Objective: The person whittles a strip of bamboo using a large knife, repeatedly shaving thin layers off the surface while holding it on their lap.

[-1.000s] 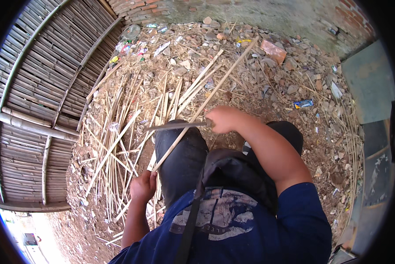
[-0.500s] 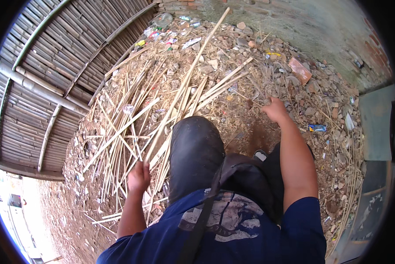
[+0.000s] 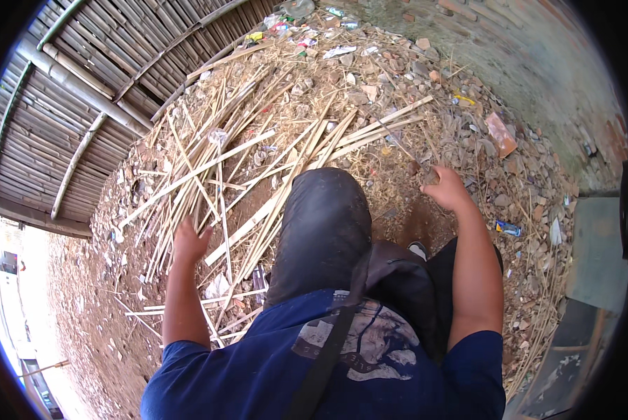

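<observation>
pale split bamboo strips (image 3: 258, 168) lie scattered, long and thin

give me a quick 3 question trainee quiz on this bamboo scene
1. True or false: the left hand grips a blade.
2. What lies nearest the left hand? A) bamboo strips B) a bucket C) a rope coil
3. Fill in: the right hand hovers over ground strewn with ____.

Key: 1 false, it is open and holds nothing. 2 A. 3 stones and litter, beside a brick wall; a bamboo fence stands on the left.
</observation>
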### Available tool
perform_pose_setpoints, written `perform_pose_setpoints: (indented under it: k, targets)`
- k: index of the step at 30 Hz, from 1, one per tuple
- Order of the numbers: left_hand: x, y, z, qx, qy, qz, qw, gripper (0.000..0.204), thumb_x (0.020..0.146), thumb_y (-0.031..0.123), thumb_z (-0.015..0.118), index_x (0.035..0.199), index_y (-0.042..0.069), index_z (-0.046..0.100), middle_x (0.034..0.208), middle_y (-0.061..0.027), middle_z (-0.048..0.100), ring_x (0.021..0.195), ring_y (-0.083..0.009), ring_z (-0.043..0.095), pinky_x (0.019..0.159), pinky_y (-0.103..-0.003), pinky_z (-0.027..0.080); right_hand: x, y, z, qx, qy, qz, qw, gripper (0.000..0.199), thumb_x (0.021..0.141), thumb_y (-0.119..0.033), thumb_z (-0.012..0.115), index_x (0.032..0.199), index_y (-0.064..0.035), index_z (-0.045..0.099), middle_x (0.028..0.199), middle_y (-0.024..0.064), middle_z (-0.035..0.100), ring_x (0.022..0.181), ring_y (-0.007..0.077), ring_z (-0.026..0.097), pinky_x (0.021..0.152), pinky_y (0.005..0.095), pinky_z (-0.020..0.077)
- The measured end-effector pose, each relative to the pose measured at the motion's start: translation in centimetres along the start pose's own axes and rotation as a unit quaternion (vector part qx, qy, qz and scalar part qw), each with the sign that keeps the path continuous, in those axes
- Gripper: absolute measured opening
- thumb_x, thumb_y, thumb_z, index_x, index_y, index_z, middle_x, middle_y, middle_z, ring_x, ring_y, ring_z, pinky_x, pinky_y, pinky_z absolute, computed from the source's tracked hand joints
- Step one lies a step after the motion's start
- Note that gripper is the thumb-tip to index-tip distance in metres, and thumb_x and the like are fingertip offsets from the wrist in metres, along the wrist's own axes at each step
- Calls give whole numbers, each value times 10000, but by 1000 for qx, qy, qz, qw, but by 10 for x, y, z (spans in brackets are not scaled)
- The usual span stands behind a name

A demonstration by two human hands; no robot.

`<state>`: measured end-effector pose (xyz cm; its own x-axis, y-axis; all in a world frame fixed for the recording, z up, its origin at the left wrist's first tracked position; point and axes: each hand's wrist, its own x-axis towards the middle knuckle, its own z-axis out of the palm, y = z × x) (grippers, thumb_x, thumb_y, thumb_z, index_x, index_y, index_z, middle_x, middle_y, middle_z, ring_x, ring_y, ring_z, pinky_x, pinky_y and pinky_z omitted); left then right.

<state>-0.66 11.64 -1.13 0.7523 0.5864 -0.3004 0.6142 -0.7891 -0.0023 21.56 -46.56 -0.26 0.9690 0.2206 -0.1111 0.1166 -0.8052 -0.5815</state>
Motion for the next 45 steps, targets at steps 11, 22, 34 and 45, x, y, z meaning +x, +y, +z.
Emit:
perform_pose_setpoints:
  k: [11, 22, 34, 45]
  targets:
    - [-1, 10, 155, -90, -207, 64, 972, 839, 880, 494, 683, 1465, -40, 405, 1407, -333, 502, 1320, -448, 502, 1128, -465, 398, -9, -11, -60, 17, 22, 44, 999, 596, 757, -260, 789, 1227, 67, 621, 1031, 208, 701, 960, 341, 677, 877, 396, 509]
    - [50, 32, 227, -53, -165, 47, 984, 806, 880, 473, 683, 1479, 22, 390, 1520, -271, 383, 1404, -430, 402, 1150, -490, 366, -34, 132, -61, -4, -53, 236, 970, 563, 730, -265, 787, 1155, 67, 627, 957, 166, 703, 902, 277, 675, 835, 408, 513]
    - [41, 88, 230, -81, -164, -100, 978, 851, 871, 424, 686, 1548, 79, 302, 1632, -206, 194, 1490, -405, 247, 1165, -529, 341, -28, 126, -60, 74, -50, 307, 948, 558, 762, -121, 785, 1242, 45, 552, 773, 72, 635, 604, 158, 592, 500, 313, 463]
    - [69, 77, 225, -16, -261, -62, 963, 628, 899, 430, 619, 1407, 77, 509, 1454, -180, 493, 1373, -371, 459, 1108, -506, 412, -18, 105, -57, 72, -17, 321, 944, 338, 787, -99, 773, 1046, 0, 578, 673, 30, 553, 534, 127, 527, 467, 303, 427]
